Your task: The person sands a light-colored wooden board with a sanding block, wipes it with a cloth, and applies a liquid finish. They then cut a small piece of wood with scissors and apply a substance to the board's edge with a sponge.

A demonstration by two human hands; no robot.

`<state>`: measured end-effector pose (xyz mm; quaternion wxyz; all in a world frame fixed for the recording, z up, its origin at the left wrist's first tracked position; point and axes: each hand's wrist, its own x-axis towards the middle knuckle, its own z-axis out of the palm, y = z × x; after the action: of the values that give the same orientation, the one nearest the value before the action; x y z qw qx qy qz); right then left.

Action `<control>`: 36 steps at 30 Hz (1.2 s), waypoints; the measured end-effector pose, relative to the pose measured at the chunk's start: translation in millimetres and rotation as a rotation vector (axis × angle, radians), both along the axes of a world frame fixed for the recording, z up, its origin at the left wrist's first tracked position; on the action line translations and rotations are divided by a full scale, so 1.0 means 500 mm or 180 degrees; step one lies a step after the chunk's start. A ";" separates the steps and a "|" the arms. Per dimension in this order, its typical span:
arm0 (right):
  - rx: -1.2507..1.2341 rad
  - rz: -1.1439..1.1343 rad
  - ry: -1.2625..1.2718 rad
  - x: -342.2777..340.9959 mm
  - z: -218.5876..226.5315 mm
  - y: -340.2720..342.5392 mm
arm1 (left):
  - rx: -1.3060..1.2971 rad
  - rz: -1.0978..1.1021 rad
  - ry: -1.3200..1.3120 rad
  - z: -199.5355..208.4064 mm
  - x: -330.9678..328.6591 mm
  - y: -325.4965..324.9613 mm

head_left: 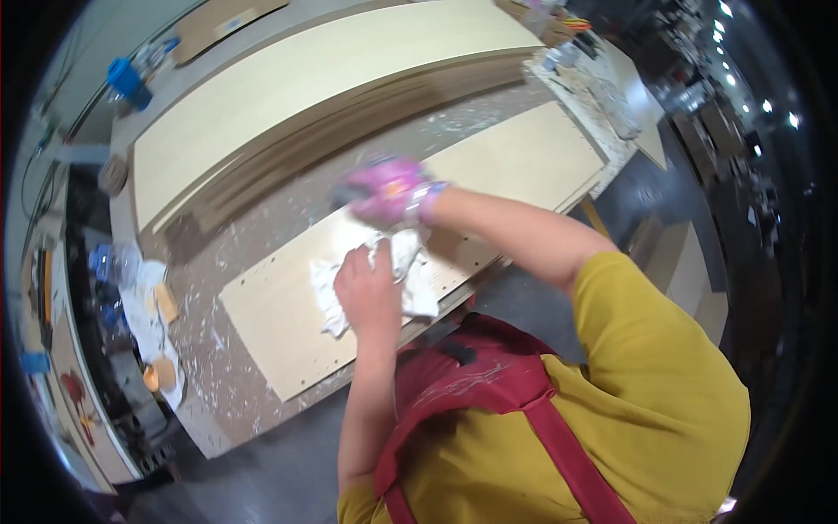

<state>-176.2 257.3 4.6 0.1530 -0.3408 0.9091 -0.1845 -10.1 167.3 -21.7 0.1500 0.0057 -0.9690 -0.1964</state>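
My left hand [367,288], bare, is closed on a crumpled white cloth [419,288]. The cloth lies on a long pale wooden board [279,327] that has small dark holes along its edges. Above the cloth is my right hand [388,190], in a pink and grey glove. Motion smears its fingers, so I cannot tell whether they hold anything. Part of the board is hidden beneath my right forearm and the cloth.
Behind the board stands a stack of long pale panels [340,65]. The worktable [205,349] is brown and spotted with white. A blue bottle [128,83] stands at the far left, and a clear plastic bottle [118,262] lies nearer. Yellowish blocks [166,303] rest on white paper.
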 end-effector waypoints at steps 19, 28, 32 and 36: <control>0.1075 -0.2521 0.1473 -0.299 0.042 0.785 | -0.0209 0.0476 -0.0148 -0.028 0.000 0.024; -0.3714 -0.2845 -0.1140 -0.342 -0.046 0.908 | 0.3059 0.2456 0.0209 0.059 0.008 -0.160; -0.5055 -0.3115 -0.1649 -0.329 -0.053 0.847 | 0.2094 0.2704 -0.0437 0.037 0.089 -0.352; -0.5415 -0.3241 -0.1749 -0.354 -0.075 0.856 | 0.1930 0.3173 -0.0700 -0.033 0.049 -0.414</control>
<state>-353.2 685.5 -33.0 -0.0326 0.1434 0.4478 -0.8820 14.3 -39.7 -38.2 0.1145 0.5230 -0.7599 -0.3686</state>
